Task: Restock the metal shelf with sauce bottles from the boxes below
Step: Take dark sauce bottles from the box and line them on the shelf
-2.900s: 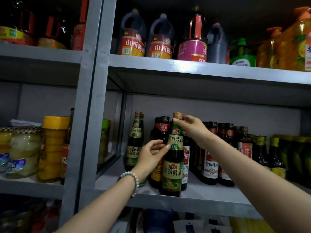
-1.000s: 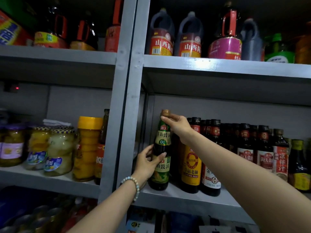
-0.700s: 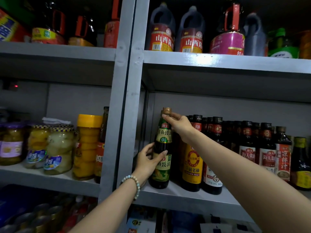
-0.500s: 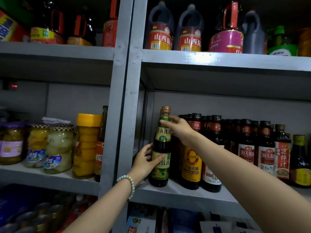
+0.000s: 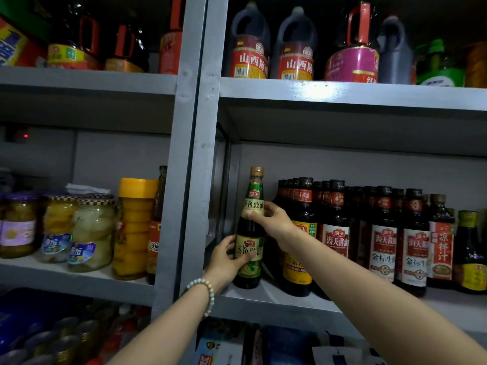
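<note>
A dark sauce bottle (image 5: 250, 230) with a green label and gold cap stands upright at the left end of the grey metal shelf (image 5: 276, 301). My left hand (image 5: 226, 262), with a bead bracelet on the wrist, grips its lower body, thumb across the label. My right hand (image 5: 271, 219) holds the bottle at its shoulder, thumb on the neck label. To its right stands a row of dark sauce bottles (image 5: 340, 230) with red and yellow labels, several deep.
A grey upright post (image 5: 195, 154) stands just left of the bottle. Jars of preserved fruit (image 5: 92, 233) fill the left bay. Large jugs (image 5: 250, 48) line the shelf above. Boxes and packets (image 5: 218, 349) lie below the shelf.
The green-label bottle has been shifted left from the front of the row to the shelf's left end. My right hand slid down from the cap to the bottle's shoulder.
</note>
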{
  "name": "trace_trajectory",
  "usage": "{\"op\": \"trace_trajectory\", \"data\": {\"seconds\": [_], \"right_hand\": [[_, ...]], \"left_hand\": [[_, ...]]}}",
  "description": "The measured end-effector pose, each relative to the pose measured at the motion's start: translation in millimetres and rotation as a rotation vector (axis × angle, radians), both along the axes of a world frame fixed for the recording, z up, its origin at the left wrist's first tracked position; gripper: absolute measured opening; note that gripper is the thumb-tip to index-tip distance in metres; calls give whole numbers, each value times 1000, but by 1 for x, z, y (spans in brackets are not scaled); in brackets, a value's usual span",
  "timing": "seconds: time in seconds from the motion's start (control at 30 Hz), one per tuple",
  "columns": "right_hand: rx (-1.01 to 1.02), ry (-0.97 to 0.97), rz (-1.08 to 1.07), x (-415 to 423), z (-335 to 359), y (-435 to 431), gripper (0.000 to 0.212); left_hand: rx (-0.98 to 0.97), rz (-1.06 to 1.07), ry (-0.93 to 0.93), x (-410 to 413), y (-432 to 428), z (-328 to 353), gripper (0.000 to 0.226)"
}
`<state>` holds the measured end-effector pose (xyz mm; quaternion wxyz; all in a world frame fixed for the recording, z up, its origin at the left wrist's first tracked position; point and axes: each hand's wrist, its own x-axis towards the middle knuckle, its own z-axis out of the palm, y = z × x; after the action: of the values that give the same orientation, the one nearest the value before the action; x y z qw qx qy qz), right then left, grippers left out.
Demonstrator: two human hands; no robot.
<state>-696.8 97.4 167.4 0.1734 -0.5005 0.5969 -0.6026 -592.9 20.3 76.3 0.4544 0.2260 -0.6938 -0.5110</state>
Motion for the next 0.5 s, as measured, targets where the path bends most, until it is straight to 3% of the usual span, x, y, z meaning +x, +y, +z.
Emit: {"op": "trace_trajectory", "data": {"seconds": [0.5], "right_hand": [[-130, -192, -79, -8, -15, -31, 50]], "left_hand": [[41, 34, 34, -26, -24, -4, 68]]}}
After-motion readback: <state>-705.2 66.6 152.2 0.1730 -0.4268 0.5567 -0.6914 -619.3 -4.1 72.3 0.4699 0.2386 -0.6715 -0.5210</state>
